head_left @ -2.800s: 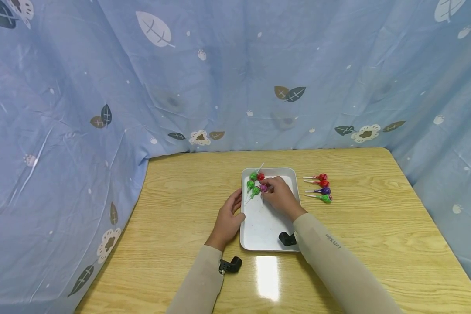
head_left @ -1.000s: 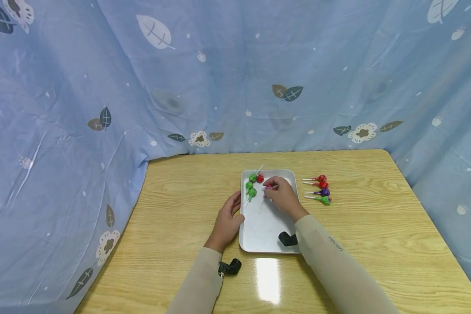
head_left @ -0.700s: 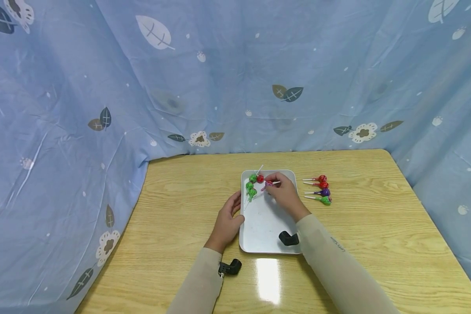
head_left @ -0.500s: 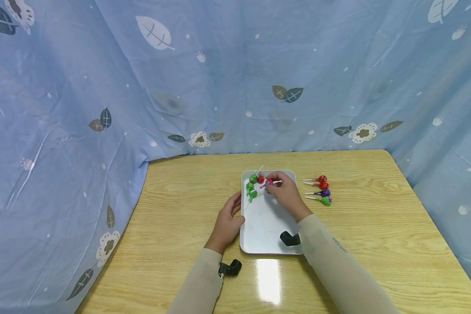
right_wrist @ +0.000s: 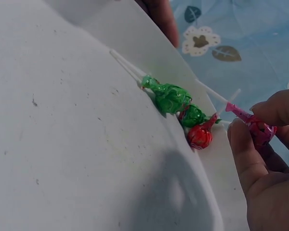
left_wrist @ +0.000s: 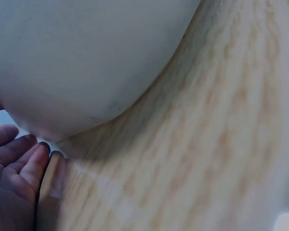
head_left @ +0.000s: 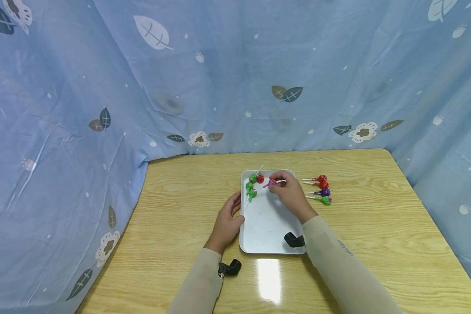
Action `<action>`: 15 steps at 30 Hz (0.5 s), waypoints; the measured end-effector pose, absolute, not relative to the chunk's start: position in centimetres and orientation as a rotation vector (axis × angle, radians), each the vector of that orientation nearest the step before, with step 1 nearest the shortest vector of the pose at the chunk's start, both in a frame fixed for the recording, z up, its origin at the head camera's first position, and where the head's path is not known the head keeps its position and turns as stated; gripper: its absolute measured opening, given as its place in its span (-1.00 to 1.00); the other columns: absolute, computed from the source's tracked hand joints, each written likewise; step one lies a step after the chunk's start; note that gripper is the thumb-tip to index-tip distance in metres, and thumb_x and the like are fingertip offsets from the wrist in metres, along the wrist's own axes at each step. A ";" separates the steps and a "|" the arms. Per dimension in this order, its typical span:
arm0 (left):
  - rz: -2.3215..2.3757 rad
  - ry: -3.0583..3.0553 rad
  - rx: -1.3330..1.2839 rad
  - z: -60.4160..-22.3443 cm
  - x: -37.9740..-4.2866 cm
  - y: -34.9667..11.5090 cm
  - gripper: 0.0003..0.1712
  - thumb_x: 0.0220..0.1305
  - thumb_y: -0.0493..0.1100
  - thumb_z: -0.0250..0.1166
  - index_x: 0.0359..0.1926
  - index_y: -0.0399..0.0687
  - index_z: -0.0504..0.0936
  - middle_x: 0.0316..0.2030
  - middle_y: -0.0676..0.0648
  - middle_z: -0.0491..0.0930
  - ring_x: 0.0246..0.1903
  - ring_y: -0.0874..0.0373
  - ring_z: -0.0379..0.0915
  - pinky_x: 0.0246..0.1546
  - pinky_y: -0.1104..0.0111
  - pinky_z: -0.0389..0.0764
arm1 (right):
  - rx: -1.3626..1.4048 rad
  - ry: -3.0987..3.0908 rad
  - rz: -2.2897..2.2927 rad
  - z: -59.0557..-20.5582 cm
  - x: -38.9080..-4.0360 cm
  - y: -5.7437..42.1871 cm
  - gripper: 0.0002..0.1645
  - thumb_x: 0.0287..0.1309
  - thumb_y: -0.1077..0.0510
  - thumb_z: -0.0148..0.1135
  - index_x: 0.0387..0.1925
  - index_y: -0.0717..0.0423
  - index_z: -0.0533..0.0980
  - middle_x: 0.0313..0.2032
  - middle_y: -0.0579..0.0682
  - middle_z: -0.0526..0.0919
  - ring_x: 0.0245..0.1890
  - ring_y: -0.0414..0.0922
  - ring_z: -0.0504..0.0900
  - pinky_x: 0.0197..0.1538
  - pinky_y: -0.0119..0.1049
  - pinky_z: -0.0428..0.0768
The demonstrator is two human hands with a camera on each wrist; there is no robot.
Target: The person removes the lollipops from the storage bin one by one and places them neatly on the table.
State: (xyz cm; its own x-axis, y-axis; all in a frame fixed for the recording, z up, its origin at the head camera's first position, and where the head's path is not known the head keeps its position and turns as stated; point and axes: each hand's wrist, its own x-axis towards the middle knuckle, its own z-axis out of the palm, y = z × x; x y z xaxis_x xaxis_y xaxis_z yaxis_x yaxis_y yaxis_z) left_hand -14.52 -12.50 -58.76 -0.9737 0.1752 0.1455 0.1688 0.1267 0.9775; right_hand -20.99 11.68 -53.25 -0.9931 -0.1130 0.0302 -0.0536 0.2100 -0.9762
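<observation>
My right hand (head_left: 290,192) pinches a pink-wrapped lollipop (right_wrist: 261,131) between thumb and fingers, over the upper right part of the white tray (head_left: 271,226). In the right wrist view its white stick points up and left. My left hand (head_left: 225,224) rests against the tray's left side, thumb at the rim, fingers extended along the outer wall. Its relaxed fingers (left_wrist: 31,166) show beside the tray in the left wrist view. In the tray's upper left lie three green lollipops (head_left: 252,193) and a red lollipop (head_left: 261,179); one stick pokes past the far rim.
On the wooden table (head_left: 361,235), right of the tray, several lollipops lie in a column: two red, a purple lollipop (head_left: 324,192) and a green lollipop (head_left: 326,200). A blue patterned curtain (head_left: 235,78) hangs behind and along both sides. Black wrist cameras sit on both sleeves.
My right hand has drawn the pink lollipop rightward, away from the green and red ones, and turned it so its wrapper tail points left. My left hand stays at the tray.
</observation>
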 end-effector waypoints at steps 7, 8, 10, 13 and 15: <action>2.033 2.360 0.357 -58.7 -14.6 -12.4 -0.02 0.19 -0.51 0.10 0.68 -0.19 0.23 0.52 -0.18 0.40 0.44 -0.03 0.41 0.45 0.22 0.43 | -0.108 2.407 -1.924 -52.5 -20.4 12.7 -0.62 0.45 0.29 0.35 0.22 0.32 0.56 0.07 0.18 0.64 0.01 0.04 0.64 0.04 -0.17 0.73; 2.033 2.361 0.355 -58.7 -14.6 -12.4 -0.02 0.19 -0.51 0.10 0.68 -0.19 0.23 0.52 -0.17 0.41 0.44 -0.02 0.41 0.44 0.24 0.43 | -0.101 2.393 -1.935 -52.3 -20.3 12.8 -0.61 0.46 0.29 0.35 0.23 0.33 0.55 0.07 0.19 0.64 0.00 0.05 0.65 0.07 -0.13 0.74; 2.031 2.364 0.349 -58.7 -14.7 -12.5 -0.02 0.19 -0.51 0.10 0.68 -0.19 0.23 0.51 -0.17 0.41 0.44 0.00 0.42 0.43 0.25 0.44 | -0.095 2.366 -1.958 -52.1 -20.2 12.9 -0.60 0.47 0.30 0.33 0.24 0.37 0.53 0.08 0.22 0.61 -0.01 0.06 0.66 0.09 -0.10 0.75; 2.027 2.368 0.344 -58.6 -14.7 -12.5 -0.02 0.19 -0.51 0.11 0.68 -0.18 0.24 0.51 -0.16 0.42 0.43 0.03 0.42 0.42 0.27 0.45 | -0.085 2.349 -1.980 -52.0 -20.0 13.0 -0.62 0.46 0.32 0.32 0.22 0.37 0.54 0.07 0.23 0.60 -0.05 0.06 0.67 0.04 -0.20 0.76; 2.024 2.368 0.340 -58.6 -14.6 -12.5 -0.02 0.19 -0.51 0.11 0.68 -0.16 0.24 0.51 -0.14 0.42 0.43 0.05 0.42 0.42 0.28 0.45 | -0.085 2.355 -1.986 -52.1 -19.9 13.1 -0.65 0.46 0.32 0.32 0.19 0.35 0.56 0.06 0.22 0.60 -0.08 0.05 0.67 0.03 -0.17 0.76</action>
